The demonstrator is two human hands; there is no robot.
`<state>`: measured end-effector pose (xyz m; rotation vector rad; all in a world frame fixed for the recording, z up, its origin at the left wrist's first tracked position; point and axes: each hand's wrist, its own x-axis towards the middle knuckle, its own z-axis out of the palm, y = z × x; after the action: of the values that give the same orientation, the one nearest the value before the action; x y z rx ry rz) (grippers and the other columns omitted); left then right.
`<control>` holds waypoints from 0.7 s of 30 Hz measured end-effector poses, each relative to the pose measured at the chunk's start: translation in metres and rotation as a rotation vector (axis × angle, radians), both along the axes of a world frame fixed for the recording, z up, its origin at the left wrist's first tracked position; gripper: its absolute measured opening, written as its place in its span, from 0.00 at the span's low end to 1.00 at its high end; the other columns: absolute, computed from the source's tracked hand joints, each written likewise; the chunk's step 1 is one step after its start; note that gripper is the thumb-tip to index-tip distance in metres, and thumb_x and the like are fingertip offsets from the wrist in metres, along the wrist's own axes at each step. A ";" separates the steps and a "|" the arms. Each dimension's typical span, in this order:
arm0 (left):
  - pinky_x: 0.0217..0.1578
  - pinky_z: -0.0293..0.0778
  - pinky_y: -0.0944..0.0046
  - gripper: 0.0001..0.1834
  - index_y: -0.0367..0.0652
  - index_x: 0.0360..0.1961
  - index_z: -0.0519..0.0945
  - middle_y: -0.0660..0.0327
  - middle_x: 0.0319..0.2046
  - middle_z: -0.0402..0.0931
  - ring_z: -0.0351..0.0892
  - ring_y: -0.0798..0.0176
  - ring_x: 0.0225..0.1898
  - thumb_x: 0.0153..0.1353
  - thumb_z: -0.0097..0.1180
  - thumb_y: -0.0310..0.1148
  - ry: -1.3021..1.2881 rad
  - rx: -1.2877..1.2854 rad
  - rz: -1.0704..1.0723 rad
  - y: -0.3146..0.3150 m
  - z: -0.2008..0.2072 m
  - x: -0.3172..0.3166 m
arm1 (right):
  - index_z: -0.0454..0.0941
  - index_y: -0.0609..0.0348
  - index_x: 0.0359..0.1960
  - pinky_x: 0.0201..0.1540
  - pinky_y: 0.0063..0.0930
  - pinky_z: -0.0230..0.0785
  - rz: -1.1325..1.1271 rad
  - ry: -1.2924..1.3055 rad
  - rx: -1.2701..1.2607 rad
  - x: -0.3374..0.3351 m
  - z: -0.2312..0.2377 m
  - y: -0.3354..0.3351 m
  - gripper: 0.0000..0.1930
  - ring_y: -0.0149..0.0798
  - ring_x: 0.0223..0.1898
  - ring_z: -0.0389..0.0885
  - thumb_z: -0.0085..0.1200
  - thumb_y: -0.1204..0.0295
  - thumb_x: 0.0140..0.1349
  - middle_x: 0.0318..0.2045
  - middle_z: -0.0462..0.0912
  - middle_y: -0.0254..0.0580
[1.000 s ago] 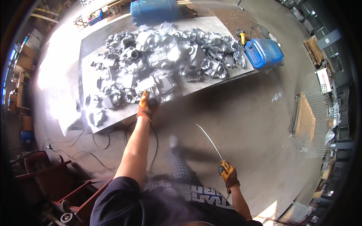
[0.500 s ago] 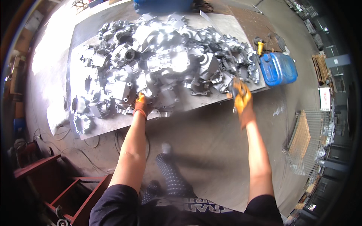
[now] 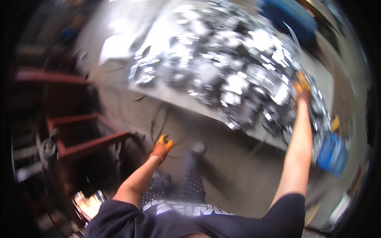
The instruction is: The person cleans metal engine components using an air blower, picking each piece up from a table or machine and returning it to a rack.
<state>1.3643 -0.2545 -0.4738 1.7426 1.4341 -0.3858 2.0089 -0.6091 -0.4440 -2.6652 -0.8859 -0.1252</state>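
Observation:
A heap of silvery cast metal housings (image 3: 210, 75), smeared by motion, covers most of the pale sheet-topped table (image 3: 190, 101). My left hand (image 3: 163, 146), in an orange work glove, hangs in the air in front of the table's near edge. Its fingers are apart and nothing shows between them. Stretched forward, my right hand (image 3: 301, 84) wears a similar yellow-orange glove and is over the right part of the heap. Blur hides its fingers, so its grip and any contact with the castings cannot be made out.
A blue plastic canister (image 3: 333, 154) stands by the table's right end, near a small yellow object (image 3: 335, 123). Behind the heap is a large blue container (image 3: 287, 18). A dark red metal frame (image 3: 91, 139) is at left, with cables (image 3: 158, 121) on the floor.
My view has swung left. My left hand has come off the castings and back toward my body. My right hand, earlier at the table's near edge with a dark object, has reached forward over the heap.

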 end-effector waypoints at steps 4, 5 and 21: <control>0.48 0.74 0.56 0.33 0.48 0.60 0.71 0.48 0.45 0.80 0.80 0.50 0.48 0.53 0.61 0.47 0.401 0.094 0.161 0.007 0.041 -0.169 | 0.53 0.58 0.71 0.72 0.28 0.43 -0.298 0.364 0.232 -0.061 0.031 0.053 0.32 0.37 0.72 0.52 0.42 0.78 0.63 0.71 0.55 0.39; 0.48 0.74 0.56 0.33 0.48 0.60 0.71 0.48 0.46 0.80 0.79 0.49 0.49 0.53 0.61 0.47 0.447 0.103 0.206 0.013 0.060 -0.194 | 0.56 0.57 0.68 0.68 0.30 0.48 -0.365 0.343 0.163 -0.055 0.025 0.029 0.30 0.40 0.68 0.57 0.44 0.73 0.62 0.68 0.59 0.41; 0.52 0.73 0.56 0.33 0.53 0.58 0.72 0.52 0.49 0.78 0.77 0.50 0.51 0.47 0.64 0.44 0.490 0.606 1.403 -0.035 0.178 -0.490 | 0.73 0.70 0.54 0.58 0.37 0.68 0.488 -0.050 0.596 -0.375 0.088 0.352 0.24 0.48 0.51 0.78 0.51 0.73 0.53 0.47 0.80 0.56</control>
<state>0.8743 -0.2895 -0.2961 0.6069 2.9009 0.4685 1.6339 -0.2569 -0.3557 -1.8576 -1.2536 -0.2862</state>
